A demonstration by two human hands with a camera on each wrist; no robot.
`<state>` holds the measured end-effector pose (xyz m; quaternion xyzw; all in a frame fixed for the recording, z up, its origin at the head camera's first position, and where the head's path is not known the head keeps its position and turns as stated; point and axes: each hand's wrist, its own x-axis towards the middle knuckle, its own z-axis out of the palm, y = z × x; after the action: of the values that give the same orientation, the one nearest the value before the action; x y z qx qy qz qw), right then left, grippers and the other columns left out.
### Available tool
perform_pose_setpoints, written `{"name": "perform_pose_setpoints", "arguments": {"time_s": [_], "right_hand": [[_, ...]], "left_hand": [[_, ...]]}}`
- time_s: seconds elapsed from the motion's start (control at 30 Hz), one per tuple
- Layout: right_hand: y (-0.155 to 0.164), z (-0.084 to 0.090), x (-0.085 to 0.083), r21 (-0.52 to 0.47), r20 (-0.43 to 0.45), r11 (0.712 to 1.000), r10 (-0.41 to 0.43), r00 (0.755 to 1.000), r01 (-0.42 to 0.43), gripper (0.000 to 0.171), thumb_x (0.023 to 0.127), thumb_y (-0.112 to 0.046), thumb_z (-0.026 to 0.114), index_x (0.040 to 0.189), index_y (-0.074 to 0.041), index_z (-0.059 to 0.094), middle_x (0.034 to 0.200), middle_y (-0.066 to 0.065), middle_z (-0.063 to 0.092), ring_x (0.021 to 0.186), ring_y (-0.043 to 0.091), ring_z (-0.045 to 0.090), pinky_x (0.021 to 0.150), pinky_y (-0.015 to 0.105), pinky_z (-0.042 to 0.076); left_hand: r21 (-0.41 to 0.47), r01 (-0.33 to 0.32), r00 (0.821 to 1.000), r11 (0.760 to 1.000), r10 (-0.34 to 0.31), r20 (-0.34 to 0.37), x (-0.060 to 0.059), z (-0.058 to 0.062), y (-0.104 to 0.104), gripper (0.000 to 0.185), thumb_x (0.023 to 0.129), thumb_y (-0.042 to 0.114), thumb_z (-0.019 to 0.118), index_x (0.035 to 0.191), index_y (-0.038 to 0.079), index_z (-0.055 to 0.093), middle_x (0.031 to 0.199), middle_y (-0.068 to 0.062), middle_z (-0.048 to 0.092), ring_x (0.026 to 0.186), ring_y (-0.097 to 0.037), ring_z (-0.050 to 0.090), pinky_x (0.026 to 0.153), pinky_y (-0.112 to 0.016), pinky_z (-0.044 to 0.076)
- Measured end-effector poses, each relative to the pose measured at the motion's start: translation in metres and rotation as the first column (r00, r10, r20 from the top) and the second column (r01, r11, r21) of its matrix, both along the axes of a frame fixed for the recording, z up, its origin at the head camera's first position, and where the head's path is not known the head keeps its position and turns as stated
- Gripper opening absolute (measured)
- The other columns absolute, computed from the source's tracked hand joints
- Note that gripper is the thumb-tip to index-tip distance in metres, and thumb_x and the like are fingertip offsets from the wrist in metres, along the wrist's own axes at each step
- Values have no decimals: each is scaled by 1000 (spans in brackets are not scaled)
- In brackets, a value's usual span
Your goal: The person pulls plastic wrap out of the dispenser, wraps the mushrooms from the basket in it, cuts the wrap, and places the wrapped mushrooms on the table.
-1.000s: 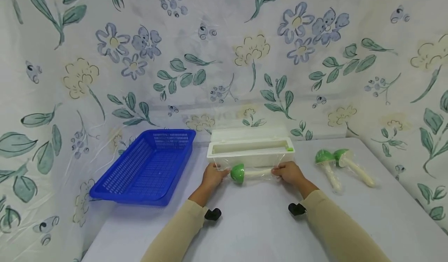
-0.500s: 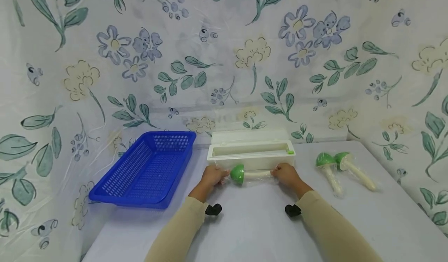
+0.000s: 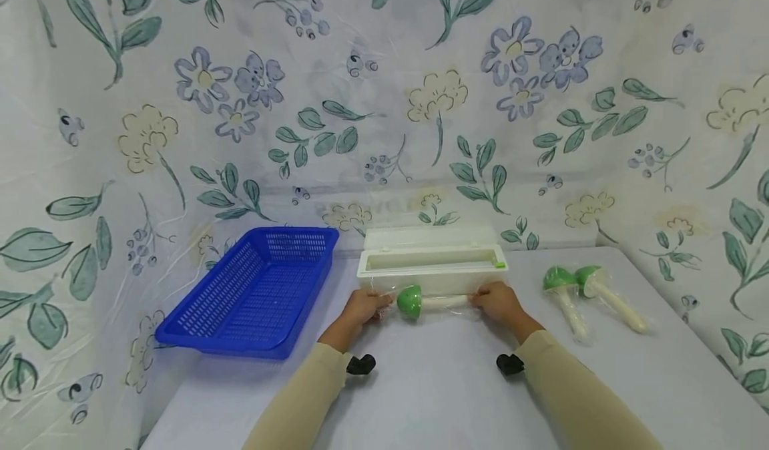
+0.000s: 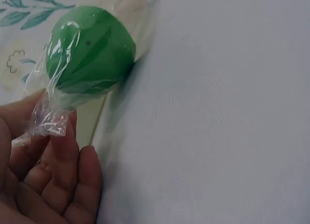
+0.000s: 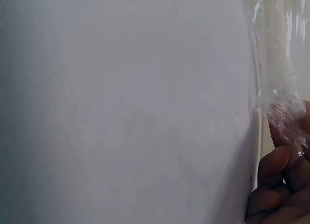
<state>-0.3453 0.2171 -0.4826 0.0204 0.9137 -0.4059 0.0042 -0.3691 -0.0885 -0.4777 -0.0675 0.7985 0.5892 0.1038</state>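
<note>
A mushroom-shaped object (image 3: 410,302) with a green cap and a pale stem lies sideways between the hands, wrapped in clear cling film (image 4: 52,121). At the cap end, my left hand (image 3: 362,306) pinches the gathered film between thumb and fingers. My right hand (image 3: 500,301) pinches the film (image 5: 286,120) at the stem end, with its thumb partly out of the right wrist view. Just behind the wrapped object stands a long white cling film dispenser (image 3: 432,283), its lid raised and a green slider (image 3: 500,264) at its right end.
A blue perforated plastic basket (image 3: 249,351) stands to the left. Two more film-wrapped objects with green caps and pale stems (image 3: 571,313) lie at the right on the white table (image 3: 444,390). A flower-patterned curtain (image 3: 384,103) hangs close behind the table.
Film that stretched up toward the dispenser's corners now sits lower, gathered at both ends of the mushroom-shaped object. Both hands keep their pinch and have barely moved; the head view has shifted slightly.
</note>
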Motion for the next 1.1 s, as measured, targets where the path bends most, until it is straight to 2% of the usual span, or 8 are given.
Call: {"name": "perform_pose_setpoints", "arguments": {"time_s": [0.23, 0.33, 0.47, 0.6, 0.7, 0.8, 0.9, 1.1], "right_hand": [[15, 2, 2, 15, 55, 999, 32, 998, -33, 26, 92, -29, 68, 77, -7, 68, 66, 0, 58, 65, 17, 51, 57, 29, 41], [24, 5, 3, 26, 61, 997, 69, 996, -70, 25, 92, -30, 67, 88, -6, 72, 71, 1, 60, 67, 17, 53, 59, 29, 43], [39, 9, 4, 31, 63, 997, 65, 996, -67, 29, 92, -31, 67, 101, -4, 72, 79, 1, 64, 71, 17, 57, 61, 30, 47], [55, 13, 4, 30, -9, 998, -58, 998, 58, 36, 93, -35, 66, 103, -1, 68, 87, 6, 65, 76, 20, 56, 64, 32, 47], [63, 16, 2, -37, -78, 989, -148, 986, 145, 51, 91, -44, 67, 113, 1, 58, 102, 13, 62, 88, 27, 57, 71, 37, 48], [64, 20, -4, -101, -98, 985, -153, 983, 143, 69, 88, -48, 69, 134, -2, 45, 125, 21, 53, 107, 35, 55, 81, 44, 49], [58, 22, -12, -117, -69, 989, -96, 993, 87, 83, 87, -51, 69, 149, -9, 32, 144, 23, 39, 123, 40, 48, 91, 51, 46], [52, 19, -26, -103, -38, 994, -42, 998, 38, 83, 83, -54, 71, 148, -14, 38, 150, 23, 34, 129, 43, 41, 98, 56, 40]], "left_hand": [[149, 44, 996, 988, -55, 71, 1, 4, -8, 18, 88, 15, 68, 96, 0, 63, 76, -6, 60, 60, -14, 59, 60, -29, 54], [60, 85, 996, 995, -86, 24, 2, 11, -12, 25, 90, 20, 67, 100, -2, 66, 82, -7, 65, 67, -16, 62, 64, -30, 53], [-186, 68, 985, 980, -96, -146, 4, 27, -13, 31, 92, 32, 67, 92, 1, 70, 81, -6, 67, 71, -18, 62, 63, -31, 51], [-376, -29, 918, 926, -124, -376, 3, 48, -4, 27, 91, 31, 67, 79, 7, 68, 71, -1, 64, 65, -17, 57, 57, -32, 45], [-423, -22, 861, 906, -198, -469, -2, 60, 12, 24, 91, 27, 67, 75, 10, 66, 66, 2, 60, 61, -16, 52, 54, -31, 42], [-453, 60, 824, 889, -300, -480, -8, 68, 33, 21, 92, 26, 67, 76, 12, 66, 67, 3, 57, 61, -14, 50, 55, -31, 42], [-510, 145, 785, 848, -413, -462, -12, 71, 52, 19, 93, 26, 66, 79, 13, 68, 68, 4, 58, 62, -13, 50, 57, -31, 43], [-594, 265, 699, 760, -575, -425, -17, 71, 87, 22, 96, 26, 63, 79, 13, 67, 67, 6, 57, 60, -11, 49, 58, -28, 43]]}}
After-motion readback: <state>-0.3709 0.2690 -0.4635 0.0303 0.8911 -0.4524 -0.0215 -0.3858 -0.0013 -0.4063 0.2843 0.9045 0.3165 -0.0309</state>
